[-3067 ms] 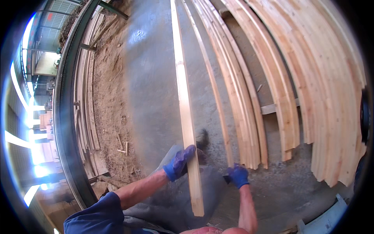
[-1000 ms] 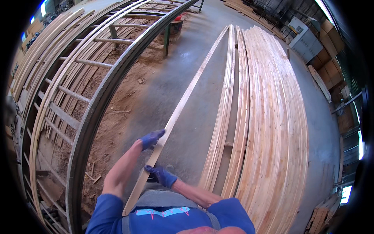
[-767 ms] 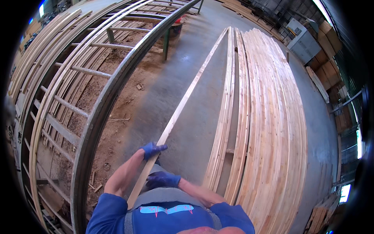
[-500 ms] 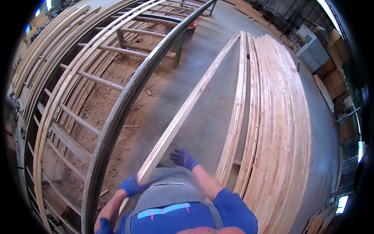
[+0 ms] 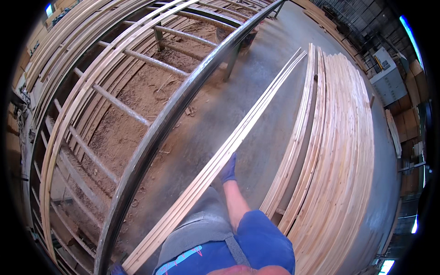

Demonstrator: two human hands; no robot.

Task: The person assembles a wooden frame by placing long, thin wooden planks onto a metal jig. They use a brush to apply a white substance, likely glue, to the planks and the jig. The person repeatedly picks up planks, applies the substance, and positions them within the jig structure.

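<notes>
A bundle of long, pale wooden strips [image 5: 201, 185] slants across in front of me, from the lower left up toward the far right. My right hand [image 5: 228, 168], in a purple-blue glove, is closed on the bundle's right edge, fingers partly hidden under the wood. At the bottom left, my left hand [image 5: 118, 269] grips the strips by their near end. Only a small part of its blue glove shows there. Behind the near half of the bundle is my grey apron [image 5: 201, 225].
To the left runs a metal rack [image 5: 153, 130] with round crossbars, long strips [image 5: 68, 117] on it and sawdust [image 5: 153, 89] beneath. On the right lies a broad stack of boards [image 5: 343, 160], with narrower rows [image 5: 293, 160] beside it. A pale cabinet [image 5: 388, 82] stands farther back.
My right hand has moved from open, apart from the wood, onto the bundle's right edge. The left hand has slid back to the near end. The strips have shifted rightward at their far end.
</notes>
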